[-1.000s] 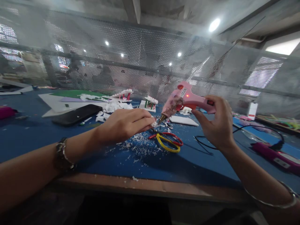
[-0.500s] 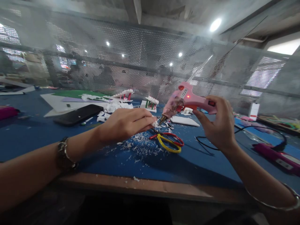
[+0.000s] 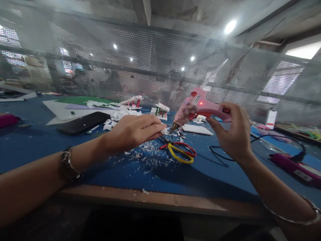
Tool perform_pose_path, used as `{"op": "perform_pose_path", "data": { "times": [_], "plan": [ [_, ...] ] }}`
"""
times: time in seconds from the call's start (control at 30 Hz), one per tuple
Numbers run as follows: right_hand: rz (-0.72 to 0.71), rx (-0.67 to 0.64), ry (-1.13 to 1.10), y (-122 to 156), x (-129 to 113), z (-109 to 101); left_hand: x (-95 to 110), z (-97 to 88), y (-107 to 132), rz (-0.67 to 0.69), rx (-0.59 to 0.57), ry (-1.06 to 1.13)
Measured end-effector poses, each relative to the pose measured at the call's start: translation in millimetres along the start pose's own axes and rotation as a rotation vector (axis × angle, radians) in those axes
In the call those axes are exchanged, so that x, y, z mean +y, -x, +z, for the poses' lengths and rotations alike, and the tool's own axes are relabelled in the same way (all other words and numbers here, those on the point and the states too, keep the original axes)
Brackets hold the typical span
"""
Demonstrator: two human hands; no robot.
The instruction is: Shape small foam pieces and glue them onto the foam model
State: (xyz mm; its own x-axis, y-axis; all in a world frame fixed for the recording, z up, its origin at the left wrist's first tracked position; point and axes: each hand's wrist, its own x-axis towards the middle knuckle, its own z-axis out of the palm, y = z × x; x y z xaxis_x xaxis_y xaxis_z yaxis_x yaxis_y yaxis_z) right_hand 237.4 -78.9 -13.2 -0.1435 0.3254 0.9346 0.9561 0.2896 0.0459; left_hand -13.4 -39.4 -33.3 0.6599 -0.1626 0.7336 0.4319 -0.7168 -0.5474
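Observation:
My right hand is closed around the handle of a pink hot glue gun, whose nozzle points down and to the left. A clear glue stick sticks out of its back end, and a red light glows on its side. My left hand is pinched at the fingertips, close to the nozzle; a small white piece shows at the tips, too small to name. Scissors with red and yellow handles lie below the nozzle, among white crumbs on the blue table.
A black phone lies left of my left hand. Behind it are white and green sheets and white scraps. Two small models with coloured posts stand farther back. A purple power strip and black cable are at right.
My left hand has shifted very slightly left, its fingertips a little farther from the nozzle. My right hand keeps the glue gun almost still.

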Motion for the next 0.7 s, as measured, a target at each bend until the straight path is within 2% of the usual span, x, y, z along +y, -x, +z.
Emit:
{"op": "perform_pose_path", "data": {
  "times": [0.17,0.27,0.33,0.4,0.47,0.53,0.63,0.7],
  "plan": [
    [0.002,-0.007,0.022,-1.0,4.5,2.8,-0.5,-3.3,-1.5,-0.053,-0.024,0.059],
    [0.030,0.014,0.057,-5.2,27.6,6.9,0.1,-6.7,-5.2,-0.141,0.002,0.183],
    [0.084,-0.034,0.074,-7.6,52.9,7.4,0.8,-7.6,-7.7,-0.235,0.031,0.284],
    [0.208,-0.267,0.097,-7.2,82.0,5.6,1.4,-6.5,-9.0,-0.358,0.020,0.419],
    [0.250,-0.392,0.092,-3.3,109.8,3.1,2.1,-3.5,-9.1,-0.502,-0.013,0.590],
    [0.319,-0.661,0.066,2.9,132.0,1.7,2.9,0.7,-8.5,-0.635,-0.038,0.754],
    [0.362,-0.887,0.085,12.4,151.4,2.5,4.7,6.4,-8.1,-0.780,-0.057,0.925],
    [0.349,-0.988,0.084,16.2,156.8,3.3,6.0,9.0,-8.1,-0.838,-0.070,0.988]
  ]
}}
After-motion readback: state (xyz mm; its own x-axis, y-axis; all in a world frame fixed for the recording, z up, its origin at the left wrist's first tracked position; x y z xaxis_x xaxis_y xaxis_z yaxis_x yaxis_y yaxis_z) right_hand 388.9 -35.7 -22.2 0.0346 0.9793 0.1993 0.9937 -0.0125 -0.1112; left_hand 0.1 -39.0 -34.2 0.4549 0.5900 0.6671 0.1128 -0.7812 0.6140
